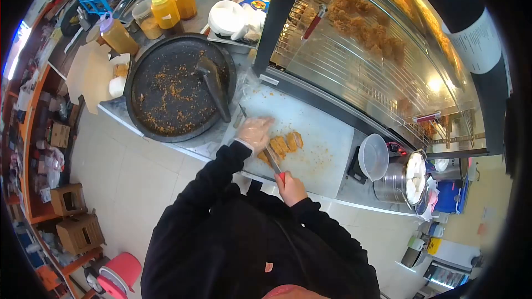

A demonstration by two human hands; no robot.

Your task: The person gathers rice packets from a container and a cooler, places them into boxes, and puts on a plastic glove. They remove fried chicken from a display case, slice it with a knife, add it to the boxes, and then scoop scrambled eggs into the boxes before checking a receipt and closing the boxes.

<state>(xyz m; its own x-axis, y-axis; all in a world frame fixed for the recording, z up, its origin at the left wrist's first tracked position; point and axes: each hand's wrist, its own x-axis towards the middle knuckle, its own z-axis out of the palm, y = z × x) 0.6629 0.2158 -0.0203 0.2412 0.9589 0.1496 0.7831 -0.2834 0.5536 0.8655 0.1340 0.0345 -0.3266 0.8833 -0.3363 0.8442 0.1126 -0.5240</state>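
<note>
My right hand (292, 189) is closed around the red handle of a knife (274, 159). The long blade runs up and left, passing beneath my left hand (255, 132), and its tip shows beyond the fingers. That left hand wears a clear plastic glove and bears down on the blade with its fingers curled over it. Sliced breaded fried chicken (287, 144) lies at the blade, mostly to its right, with a bit on the left. Under it is a white cutting board (327, 138) scattered with crumbs.
Left of the board sits a large dark stone mortar (166, 86) with a pestle (213, 88) and crumbs. Sauce bottles (165, 10) stand behind it. A glass display case (360, 50) of fried chicken borders the board's far side. At right are a plastic bowl (373, 158) and a metal pot (390, 184).
</note>
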